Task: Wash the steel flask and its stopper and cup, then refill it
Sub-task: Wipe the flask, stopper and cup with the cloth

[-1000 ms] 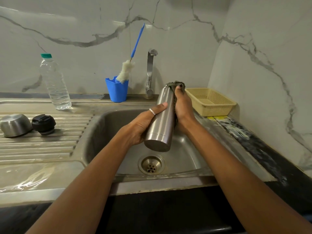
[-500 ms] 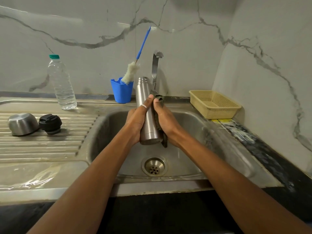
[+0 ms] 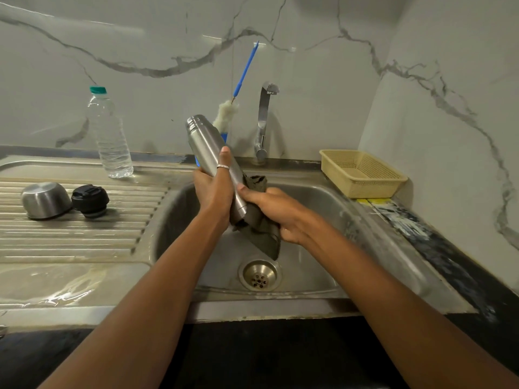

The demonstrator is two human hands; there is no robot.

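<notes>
Over the sink [image 3: 317,197], my left hand [image 3: 214,196] is gripping the tilted steel flask [image 3: 209,147] mid-body while my right hand [image 3: 276,211] is clutching a dark cloth [image 3: 261,228] around its base. I am probably risking the smooth flask slipping loose and clattering into the basin.

Even, dimmish indoor light, glare on wet drainboard [image 3: 70,293], wide-angle bending at edges, sharp focus

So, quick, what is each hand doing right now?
Left hand: closed round the steel flask.
Right hand: closed on a dark cloth, pressed against the flask's lower end.
</notes>
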